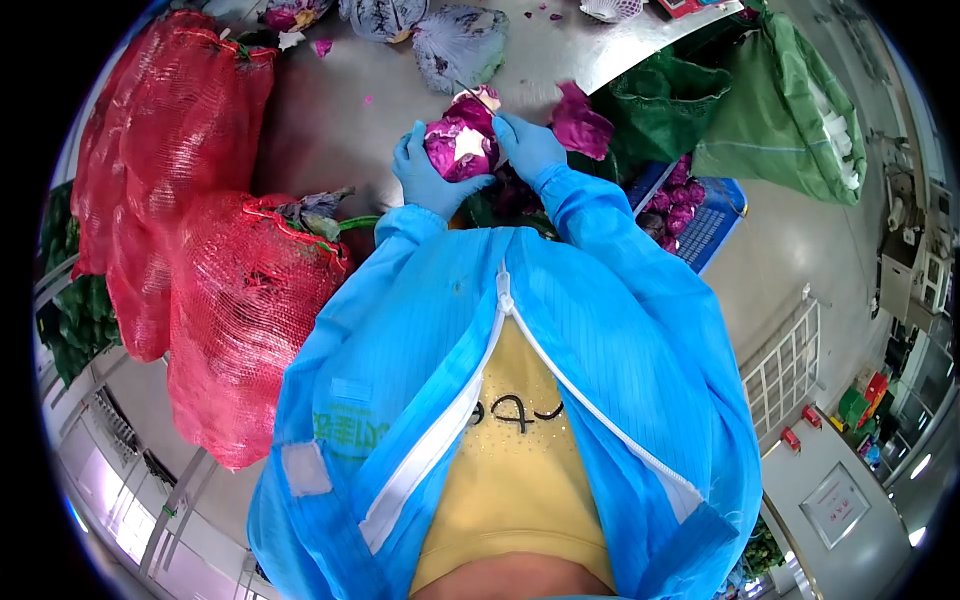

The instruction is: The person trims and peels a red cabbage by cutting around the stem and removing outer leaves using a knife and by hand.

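Head view: our blue-gloved left hand (426, 180) cups a round purple cabbage (462, 147), which slackening could drop; blue-gloved right hand (530, 148) curls, hold unclear.

This looks to me like a workroom for preparing vegetables in bulk. Left of the gloved left hand (432, 180) slump bulging red mesh sacks (165, 130); to the right of the gloved right hand (530, 148) stand a green woven sack (775, 110) and a blue crate (722, 215) of purple cabbages (680, 207). Beyond both hands, loose leaves (460, 48) lie on a metal worktable (320, 110).
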`<move>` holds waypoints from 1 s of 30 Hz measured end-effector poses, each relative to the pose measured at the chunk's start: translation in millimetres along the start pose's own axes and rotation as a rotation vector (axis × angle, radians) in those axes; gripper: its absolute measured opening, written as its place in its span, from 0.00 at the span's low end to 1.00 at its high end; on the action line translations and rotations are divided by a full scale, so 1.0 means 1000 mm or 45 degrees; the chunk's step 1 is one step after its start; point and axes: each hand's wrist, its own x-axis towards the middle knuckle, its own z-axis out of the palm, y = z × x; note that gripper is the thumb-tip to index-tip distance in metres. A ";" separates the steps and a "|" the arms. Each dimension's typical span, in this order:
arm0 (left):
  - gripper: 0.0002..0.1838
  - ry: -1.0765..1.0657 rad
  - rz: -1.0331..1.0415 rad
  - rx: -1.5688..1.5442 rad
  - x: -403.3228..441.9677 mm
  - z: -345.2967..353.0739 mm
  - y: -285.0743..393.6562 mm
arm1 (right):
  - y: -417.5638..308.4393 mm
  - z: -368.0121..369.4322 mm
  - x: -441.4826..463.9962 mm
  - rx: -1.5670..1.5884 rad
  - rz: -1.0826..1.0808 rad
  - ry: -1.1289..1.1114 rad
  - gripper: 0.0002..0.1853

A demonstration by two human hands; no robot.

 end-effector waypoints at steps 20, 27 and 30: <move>0.71 0.097 -0.032 -0.701 -0.038 0.005 -0.069 | 0.017 0.025 -0.023 0.299 0.060 0.481 0.36; 0.69 0.050 -0.036 -0.654 -0.035 -0.002 -0.062 | -0.005 0.025 0.005 0.486 0.135 -0.418 0.33; 0.68 -0.039 -0.070 -0.763 -0.032 -0.004 -0.056 | -0.003 0.024 0.006 0.484 0.155 -0.441 0.29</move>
